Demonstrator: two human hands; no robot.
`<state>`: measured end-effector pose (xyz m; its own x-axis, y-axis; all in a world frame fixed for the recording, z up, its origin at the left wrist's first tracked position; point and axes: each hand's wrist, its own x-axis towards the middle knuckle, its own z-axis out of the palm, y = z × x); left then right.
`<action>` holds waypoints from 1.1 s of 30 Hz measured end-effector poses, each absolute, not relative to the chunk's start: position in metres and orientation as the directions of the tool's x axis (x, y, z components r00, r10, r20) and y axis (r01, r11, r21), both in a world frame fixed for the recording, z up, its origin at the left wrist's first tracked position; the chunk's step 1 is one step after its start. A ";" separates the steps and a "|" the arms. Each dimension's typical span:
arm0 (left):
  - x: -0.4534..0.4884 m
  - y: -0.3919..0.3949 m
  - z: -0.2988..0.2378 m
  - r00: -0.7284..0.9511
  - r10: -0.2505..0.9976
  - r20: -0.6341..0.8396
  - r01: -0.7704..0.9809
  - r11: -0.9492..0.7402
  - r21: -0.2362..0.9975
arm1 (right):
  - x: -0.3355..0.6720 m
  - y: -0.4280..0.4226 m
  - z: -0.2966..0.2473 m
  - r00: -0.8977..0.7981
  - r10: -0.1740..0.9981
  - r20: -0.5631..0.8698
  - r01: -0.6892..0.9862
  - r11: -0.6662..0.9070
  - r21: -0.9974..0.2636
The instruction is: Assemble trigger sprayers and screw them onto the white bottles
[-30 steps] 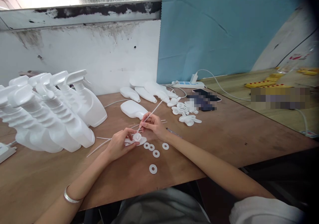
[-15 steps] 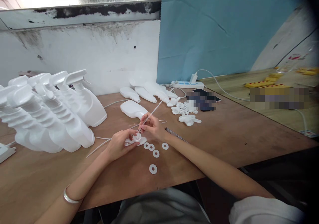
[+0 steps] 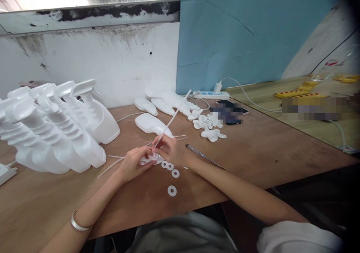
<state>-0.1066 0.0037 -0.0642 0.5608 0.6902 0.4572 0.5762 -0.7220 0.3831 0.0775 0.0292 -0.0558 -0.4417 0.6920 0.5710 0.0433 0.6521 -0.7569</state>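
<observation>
My left hand (image 3: 134,163) is closed on a white spray trigger head (image 3: 150,158) that rests on the wooden table (image 3: 253,148). My right hand (image 3: 172,150) pinches a thin white dip tube (image 3: 173,119) near its lower end, with that end down at the trigger head; the tube slants up to the right. Several white ring washers (image 3: 172,190) lie just in front of both hands. More thin tubes (image 3: 111,166) lie to the left of my left hand.
A row of white spray bottles with triggers (image 3: 59,125) lies at the left. Capless white bottles (image 3: 153,122) and loose trigger heads (image 3: 209,127) sit behind the hands. A metal tool (image 3: 204,156) lies by my right forearm. A power strip (image 3: 209,95) and phone (image 3: 229,112) are farther back.
My right hand has moved down and closer to the left hand, bringing the tube's lower end onto the trigger head. The right forearm has shifted, uncovering more of the metal tool.
</observation>
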 end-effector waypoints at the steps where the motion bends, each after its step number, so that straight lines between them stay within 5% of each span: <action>1: -0.106 0.004 -0.064 0.560 0.691 0.456 0.576 -0.721 0.386 | 0.078 0.029 -0.055 -0.453 0.691 0.564 0.047 0.649 -0.759; 19: -0.107 0.005 -0.065 0.576 0.666 0.474 0.571 -0.743 0.350 | 0.076 0.035 -0.063 -0.463 0.635 0.619 0.132 0.740 -0.660; 33: -0.106 0.003 -0.068 0.440 0.811 0.385 0.609 -0.585 0.536 | 0.074 0.035 -0.073 -0.446 0.517 0.731 0.158 0.849 -0.505</action>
